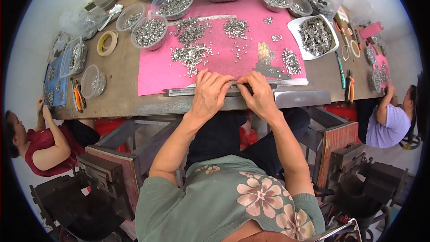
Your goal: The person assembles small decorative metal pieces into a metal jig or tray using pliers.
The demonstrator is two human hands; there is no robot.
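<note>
A long, narrow metal bar (181,92) with a grooved top lies along the front edge of the pink mat (152,78). My left hand (208,93) is over its middle, fingers bent and pressed together at the tips. Beside it, my right hand (259,93) is closed the same way, with something dark partly showing under its fingers. The fingertips nearly meet; whatever small piece is between them is hidden. Loose piles of small silvery metal pieces (190,56) lie just beyond my hands. A flat grey metal plate (271,71) is beyond my right hand.
Clear tubs (149,32) of metal pieces and a white dish (312,38) stand around the mat. Tape (107,43) and orange-handled pliers (349,85) lie on the bench. Co-workers sit at left (49,148) and right (389,123). Vises (105,175) stand below.
</note>
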